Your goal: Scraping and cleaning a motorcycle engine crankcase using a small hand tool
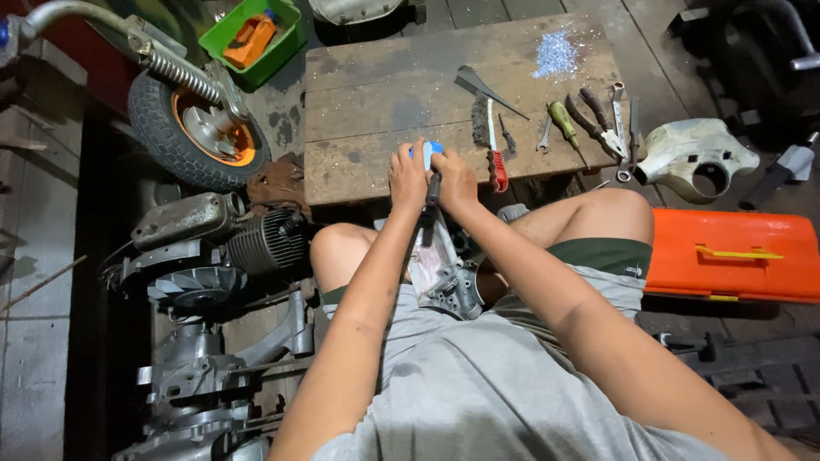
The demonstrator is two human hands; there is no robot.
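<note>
Workshop floor clutter surrounds a low wooden board (376,94) with hand tools (589,124) laid in a reachable row. Both hands meet at its near edge: left hand (408,177) curled around a blue object (432,150), right hand (454,182) closed on a dark tool handle (433,189). Between the knees rests a metal casing (444,269), propped against the board for steadiness.

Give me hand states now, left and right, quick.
Left hand: closed around a blue object, above the metal casing on the lap.
Right hand: closed on a dark tool handle.
</note>
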